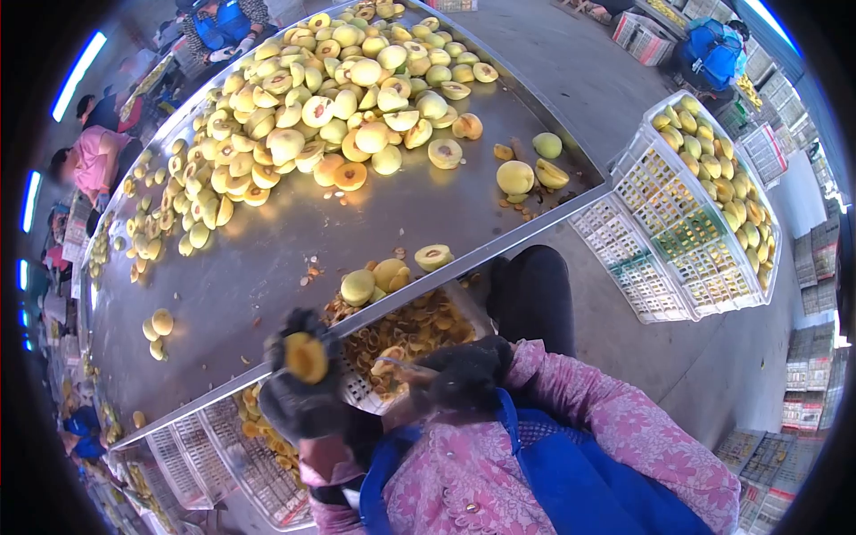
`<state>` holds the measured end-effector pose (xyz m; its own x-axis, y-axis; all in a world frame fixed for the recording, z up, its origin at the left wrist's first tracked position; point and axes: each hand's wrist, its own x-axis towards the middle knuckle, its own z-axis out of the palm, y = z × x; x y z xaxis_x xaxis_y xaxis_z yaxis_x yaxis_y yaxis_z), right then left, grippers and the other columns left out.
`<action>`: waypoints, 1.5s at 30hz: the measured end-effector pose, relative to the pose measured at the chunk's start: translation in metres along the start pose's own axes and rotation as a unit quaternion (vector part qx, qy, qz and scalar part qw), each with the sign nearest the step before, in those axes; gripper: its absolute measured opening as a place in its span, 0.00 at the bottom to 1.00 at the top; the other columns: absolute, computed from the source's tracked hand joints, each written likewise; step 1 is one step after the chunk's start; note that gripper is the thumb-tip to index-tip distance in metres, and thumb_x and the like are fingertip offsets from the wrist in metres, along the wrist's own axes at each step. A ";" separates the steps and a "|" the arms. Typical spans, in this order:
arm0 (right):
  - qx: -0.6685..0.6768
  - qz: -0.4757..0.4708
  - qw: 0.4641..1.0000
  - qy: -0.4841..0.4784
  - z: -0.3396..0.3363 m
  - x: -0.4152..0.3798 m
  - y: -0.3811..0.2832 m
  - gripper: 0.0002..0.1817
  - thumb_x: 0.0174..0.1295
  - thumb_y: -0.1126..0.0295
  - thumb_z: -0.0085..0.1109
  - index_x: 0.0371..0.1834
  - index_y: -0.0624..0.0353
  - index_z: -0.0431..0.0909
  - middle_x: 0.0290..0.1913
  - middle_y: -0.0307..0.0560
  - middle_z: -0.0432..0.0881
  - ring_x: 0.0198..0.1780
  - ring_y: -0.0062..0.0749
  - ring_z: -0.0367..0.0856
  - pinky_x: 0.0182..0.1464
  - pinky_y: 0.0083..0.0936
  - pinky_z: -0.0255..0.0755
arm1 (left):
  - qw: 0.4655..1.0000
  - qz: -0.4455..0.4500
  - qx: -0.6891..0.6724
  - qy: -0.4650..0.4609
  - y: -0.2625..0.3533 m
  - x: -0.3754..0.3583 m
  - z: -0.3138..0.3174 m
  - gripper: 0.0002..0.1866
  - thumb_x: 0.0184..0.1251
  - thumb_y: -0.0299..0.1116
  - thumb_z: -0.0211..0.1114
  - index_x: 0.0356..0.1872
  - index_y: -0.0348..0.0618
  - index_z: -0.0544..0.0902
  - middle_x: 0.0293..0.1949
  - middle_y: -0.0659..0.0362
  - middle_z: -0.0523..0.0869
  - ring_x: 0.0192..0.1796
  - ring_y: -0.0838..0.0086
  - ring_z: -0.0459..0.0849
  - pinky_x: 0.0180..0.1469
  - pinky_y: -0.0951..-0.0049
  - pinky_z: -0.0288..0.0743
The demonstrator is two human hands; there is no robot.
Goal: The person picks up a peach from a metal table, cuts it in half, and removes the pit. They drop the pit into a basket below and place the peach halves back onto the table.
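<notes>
My left hand (308,401), in a dark glove, is closed around a yellow peach half (306,358) at the table's near edge, cut face up. My right hand (464,370), also gloved, is closed on a thin metal pitting tool (412,366), blurred, whose handle is mostly hidden. At the tool's tip is a small orange-yellow piece (389,360) over a crate of peach scraps (446,321) below the edge. Just beyond my hands, a few peaches (358,287) and a cut half (433,258) lie on the metal table (294,236).
A large heap of halved peaches (339,98) covers the table's far side. To the right, a white crate (660,196) is full of peaches. Another crate (245,455) stands under the table at left. A raised metal rim (499,241) edges the table. Other people (709,53) work around.
</notes>
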<state>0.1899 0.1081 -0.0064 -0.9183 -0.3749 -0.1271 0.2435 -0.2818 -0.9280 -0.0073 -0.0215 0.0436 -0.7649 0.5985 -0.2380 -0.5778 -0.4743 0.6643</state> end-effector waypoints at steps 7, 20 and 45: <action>-0.171 0.117 0.970 0.123 -0.015 0.032 0.116 0.22 0.68 0.59 0.43 0.60 0.59 0.67 0.56 0.48 0.72 0.45 0.32 0.75 0.53 0.24 0.68 | 0.819 0.108 0.544 0.145 0.153 0.005 -0.149 0.19 0.64 0.30 0.56 0.54 0.32 0.76 0.54 0.51 0.79 0.56 0.68 0.75 0.60 0.69 0.67; -0.734 0.030 0.678 -0.002 -0.026 0.026 0.154 0.28 0.60 0.62 0.51 0.63 0.62 0.62 0.67 0.65 0.55 0.49 0.49 0.75 0.53 0.35 0.69 | 0.651 -0.050 0.630 -0.420 -0.036 0.113 0.035 0.21 0.52 0.26 0.66 0.51 0.39 0.79 0.50 0.51 0.81 0.49 0.72 0.80 0.53 0.75 0.72; -0.152 -0.046 0.944 0.289 0.018 -0.001 -0.078 0.25 0.61 0.68 0.54 0.61 0.62 0.63 0.47 0.58 0.74 0.44 0.42 0.78 0.44 0.31 0.72 | 0.780 0.024 0.538 -0.318 -0.038 0.031 0.027 0.26 0.65 0.43 0.55 0.61 0.43 0.68 0.60 0.52 0.74 0.61 0.63 0.72 0.67 0.61 0.60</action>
<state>0.1776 0.1143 0.0720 -0.9697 0.2070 -0.1298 0.1349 0.0105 -0.9908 -0.0018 0.0325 0.0302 -0.2844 0.9585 -0.0209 0.2822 0.1046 0.9536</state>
